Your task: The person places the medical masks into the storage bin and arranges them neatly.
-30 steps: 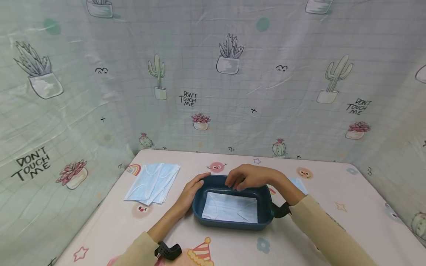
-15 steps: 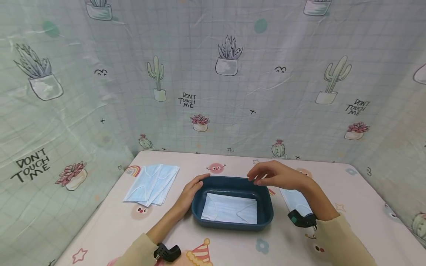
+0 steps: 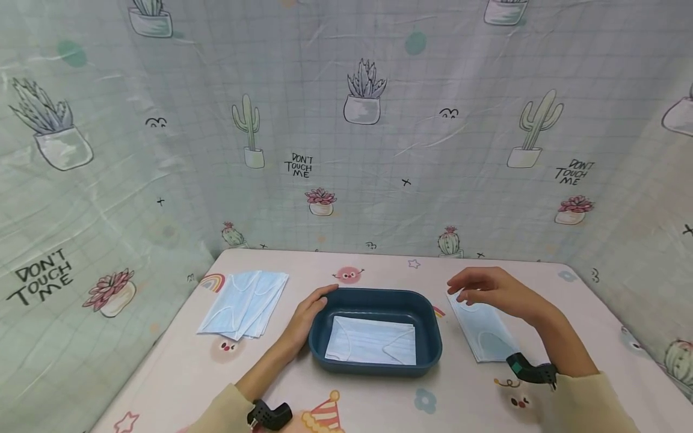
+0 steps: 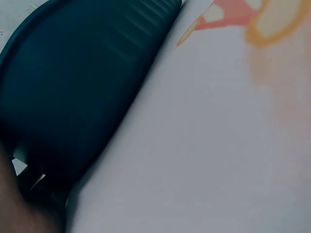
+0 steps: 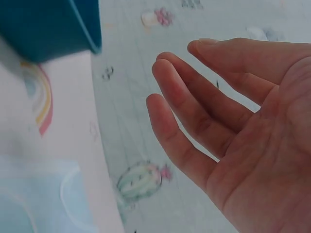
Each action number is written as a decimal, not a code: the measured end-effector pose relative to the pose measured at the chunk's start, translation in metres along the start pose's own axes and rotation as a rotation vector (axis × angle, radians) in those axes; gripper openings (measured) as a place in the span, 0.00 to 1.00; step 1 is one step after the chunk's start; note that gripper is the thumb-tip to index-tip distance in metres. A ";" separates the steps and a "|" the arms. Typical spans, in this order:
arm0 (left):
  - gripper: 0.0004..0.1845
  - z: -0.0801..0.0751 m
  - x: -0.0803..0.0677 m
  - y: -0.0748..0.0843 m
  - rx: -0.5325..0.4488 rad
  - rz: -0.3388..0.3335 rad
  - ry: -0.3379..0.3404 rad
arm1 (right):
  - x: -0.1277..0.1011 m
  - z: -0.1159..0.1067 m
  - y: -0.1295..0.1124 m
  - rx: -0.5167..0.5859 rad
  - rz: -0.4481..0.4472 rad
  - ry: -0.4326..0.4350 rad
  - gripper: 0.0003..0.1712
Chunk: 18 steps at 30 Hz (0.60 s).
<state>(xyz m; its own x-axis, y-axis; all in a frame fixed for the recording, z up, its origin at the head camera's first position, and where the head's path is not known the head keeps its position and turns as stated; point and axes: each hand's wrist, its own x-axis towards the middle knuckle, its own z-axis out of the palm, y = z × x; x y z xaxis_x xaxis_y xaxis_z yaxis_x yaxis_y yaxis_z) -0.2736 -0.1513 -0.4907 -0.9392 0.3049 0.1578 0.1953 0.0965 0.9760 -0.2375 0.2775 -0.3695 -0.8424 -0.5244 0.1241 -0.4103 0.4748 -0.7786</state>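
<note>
A dark blue rectangular box point(image 3: 373, 370) stands in mid-table in the head view, with light blue face masks point(image 3: 373, 341) lying flat inside. My left hand point(image 3: 303, 319) rests against the box's left side, its fingers stretched along the far left corner. Its thumb lies at the rim. In the left wrist view part of that hand point(image 4: 24, 213) shows beside the box wall point(image 4: 73, 97). Right of the box, my right hand point(image 3: 500, 291) hovers over the far end of another stack of face masks point(image 3: 487, 337). Its fingers point(image 5: 180, 97) are loosely bent, spread and hold nothing.
A fanned stack of face masks point(image 3: 246, 304) lies on the left of the table. The patterned tablecloth point(image 3: 455, 397) reaches back to a hanging curtain point(image 3: 406, 144) with cactus prints. Black wrist cameras point(image 3: 269, 415) sit on both wrists.
My right hand has moved right, from above the box's far rim to over the right stack of masks, uncovering the box's far side. My left hand stays at the box.
</note>
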 end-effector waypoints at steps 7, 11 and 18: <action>0.23 -0.001 0.001 0.001 0.002 0.007 -0.010 | -0.022 -0.016 0.025 0.010 0.123 0.078 0.17; 0.23 -0.001 0.000 0.000 0.014 0.006 0.003 | -0.027 -0.022 0.042 0.008 0.194 0.081 0.21; 0.23 0.000 -0.001 0.002 0.014 -0.004 0.005 | -0.035 -0.021 0.068 -0.010 0.302 0.104 0.25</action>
<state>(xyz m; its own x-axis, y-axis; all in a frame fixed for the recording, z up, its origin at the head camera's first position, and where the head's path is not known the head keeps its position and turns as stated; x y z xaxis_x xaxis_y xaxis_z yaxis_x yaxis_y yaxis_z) -0.2722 -0.1516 -0.4886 -0.9413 0.3000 0.1545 0.1953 0.1108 0.9745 -0.2435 0.3430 -0.4137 -0.9577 -0.2837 -0.0489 -0.1393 0.6055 -0.7835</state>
